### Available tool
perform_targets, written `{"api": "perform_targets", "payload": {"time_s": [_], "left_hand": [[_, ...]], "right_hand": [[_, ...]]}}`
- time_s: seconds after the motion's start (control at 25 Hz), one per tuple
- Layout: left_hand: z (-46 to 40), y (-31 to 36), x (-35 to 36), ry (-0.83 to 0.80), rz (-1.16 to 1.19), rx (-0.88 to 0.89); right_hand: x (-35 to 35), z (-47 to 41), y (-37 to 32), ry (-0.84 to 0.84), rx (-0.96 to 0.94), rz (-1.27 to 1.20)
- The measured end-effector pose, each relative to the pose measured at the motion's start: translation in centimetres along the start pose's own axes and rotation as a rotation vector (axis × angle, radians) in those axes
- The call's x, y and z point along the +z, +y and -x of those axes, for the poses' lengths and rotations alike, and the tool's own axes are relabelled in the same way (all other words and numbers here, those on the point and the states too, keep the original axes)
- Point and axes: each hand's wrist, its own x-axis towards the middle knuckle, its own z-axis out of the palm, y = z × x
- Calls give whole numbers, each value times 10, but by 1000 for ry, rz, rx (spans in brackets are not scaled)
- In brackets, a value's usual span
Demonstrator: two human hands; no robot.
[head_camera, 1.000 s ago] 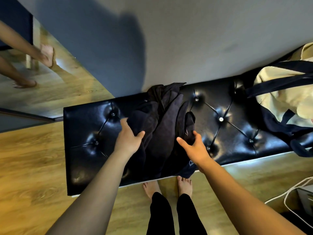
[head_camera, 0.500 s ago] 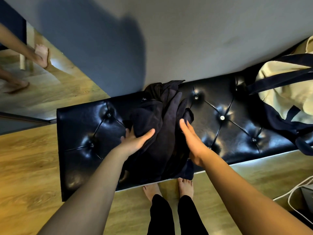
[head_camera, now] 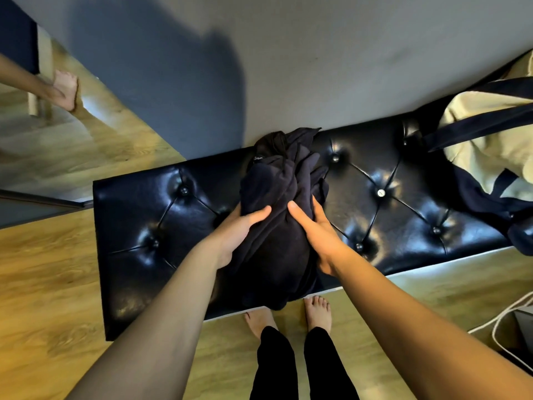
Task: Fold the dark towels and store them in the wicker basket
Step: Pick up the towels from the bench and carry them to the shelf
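Evidently soft and floppy, the bunched dark fabric towels sit clamped between left hand and right hand, best held mid-bundle, on the tufted black leather worktop.

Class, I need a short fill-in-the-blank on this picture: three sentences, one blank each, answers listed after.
1. Both hands, the left hand and the right hand, grip a bundle of dark ____.
2. The towels lie on a black tufted ____.
3. At the bench's far right end sits a cream ____ with dark straps.

Missing words: towels; bench; bag
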Motion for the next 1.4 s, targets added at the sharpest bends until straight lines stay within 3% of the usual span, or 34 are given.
{"api": "perform_targets", "payload": {"time_s": [0.36,0.76,1.16,1.4], "left_hand": [[79,35,8,-49,47,87],[244,15,19,131,188,163],[401,-167,26,448,759,256],[524,-358,41,723,1106,340]], "right_hand": [[-9,65,-51,-24,-93,84],[22,194,-61,-191,-105,184],[101,303,9,-605,-53,670],[177,415,158,-983,-3,1029]]}}
